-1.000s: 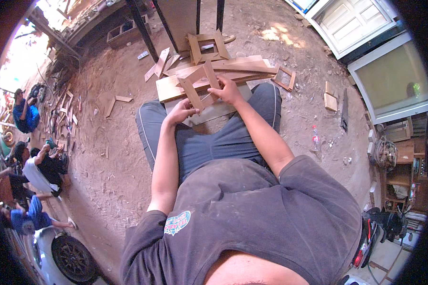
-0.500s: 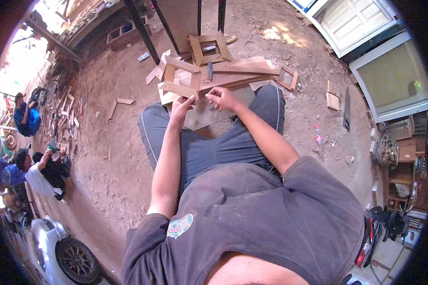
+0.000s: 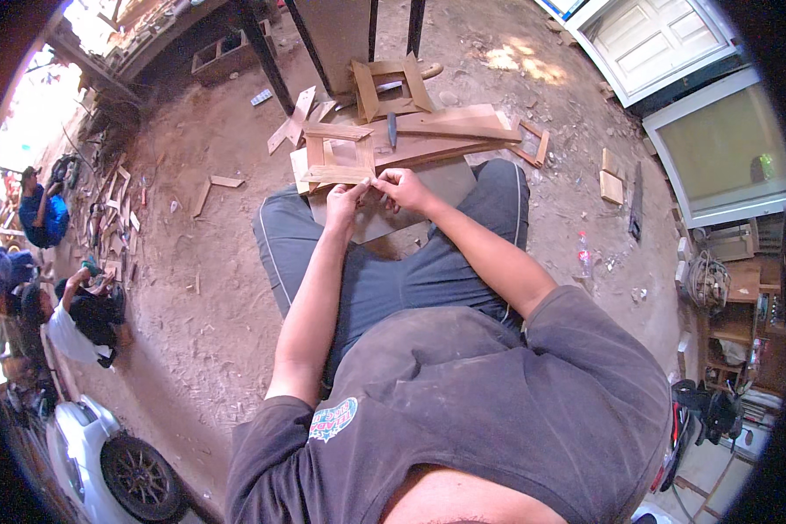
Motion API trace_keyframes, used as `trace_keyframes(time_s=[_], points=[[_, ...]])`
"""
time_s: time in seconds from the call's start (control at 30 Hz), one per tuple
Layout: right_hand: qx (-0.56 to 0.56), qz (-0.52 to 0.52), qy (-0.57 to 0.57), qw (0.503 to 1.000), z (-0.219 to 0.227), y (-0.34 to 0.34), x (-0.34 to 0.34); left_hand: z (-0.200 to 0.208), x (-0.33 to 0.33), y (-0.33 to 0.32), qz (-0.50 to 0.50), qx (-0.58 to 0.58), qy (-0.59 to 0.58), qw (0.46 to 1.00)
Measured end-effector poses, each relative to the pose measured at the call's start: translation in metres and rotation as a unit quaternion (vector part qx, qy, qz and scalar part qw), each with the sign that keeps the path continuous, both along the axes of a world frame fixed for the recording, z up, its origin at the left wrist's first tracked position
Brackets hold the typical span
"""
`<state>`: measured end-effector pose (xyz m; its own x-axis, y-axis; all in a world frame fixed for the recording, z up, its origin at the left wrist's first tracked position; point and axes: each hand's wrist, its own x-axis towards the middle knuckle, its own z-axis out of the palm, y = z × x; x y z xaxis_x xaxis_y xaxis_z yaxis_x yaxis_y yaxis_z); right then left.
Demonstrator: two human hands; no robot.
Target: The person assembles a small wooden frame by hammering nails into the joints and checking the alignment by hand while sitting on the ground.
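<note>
A small rectangular wooden frame (image 3: 337, 175) is in front of my knees, its near bar by my fingers. My left hand (image 3: 347, 203) is closed on the near right corner of this frame. Close against that corner, my right hand (image 3: 403, 190) has its fingertips pinched together; what they hold, if anything, is too small to make out. A second wooden frame (image 3: 368, 94) leans upright beyond, on stacked boards (image 3: 441, 131). On the boards lies a narrow dark tool (image 3: 392, 131), its kind unclear. A flat grey board (image 3: 358, 225) spans between my legs.
Another small frame (image 3: 540, 144) lies on the dirt floor to the right, near two wood blocks (image 3: 611, 179) and a plastic bottle (image 3: 584, 253). Dark metal legs (image 3: 266, 57) stand ahead. Two people sit at the left, beyond wood scraps (image 3: 113, 210); a white car (image 3: 83, 445) is behind.
My right hand has come left to meet my left hand at the frame's corner. The frame has tipped flatter, and the whole view has shifted slightly.
</note>
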<state>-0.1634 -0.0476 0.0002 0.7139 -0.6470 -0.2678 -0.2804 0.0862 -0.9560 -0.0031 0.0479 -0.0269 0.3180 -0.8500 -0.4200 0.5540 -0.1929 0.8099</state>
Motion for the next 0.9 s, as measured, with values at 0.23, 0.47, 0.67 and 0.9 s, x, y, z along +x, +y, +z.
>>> trace_keyframes(time_s=[0.23,0.47,0.67,0.9], points=[[0.012,-0.048,0.003,0.999,0.007,0.003,0.005,-0.012,0.002,-0.003,0.038,-0.001,0.066,0.997],[0.011,-0.035,-0.012,0.999,-0.003,-0.005,-0.003,0.019,-0.011,-0.004,0.036,0.015,0.067,0.997],[0.064,-0.049,-0.023,0.996,-0.003,-0.002,0.006,-0.008,0.004,-0.002,0.008,0.038,-0.008,0.999],[0.133,-0.056,-0.028,0.989,-0.015,-0.011,0.011,0.013,-0.004,-0.004,0.025,0.063,-0.017,0.998]])
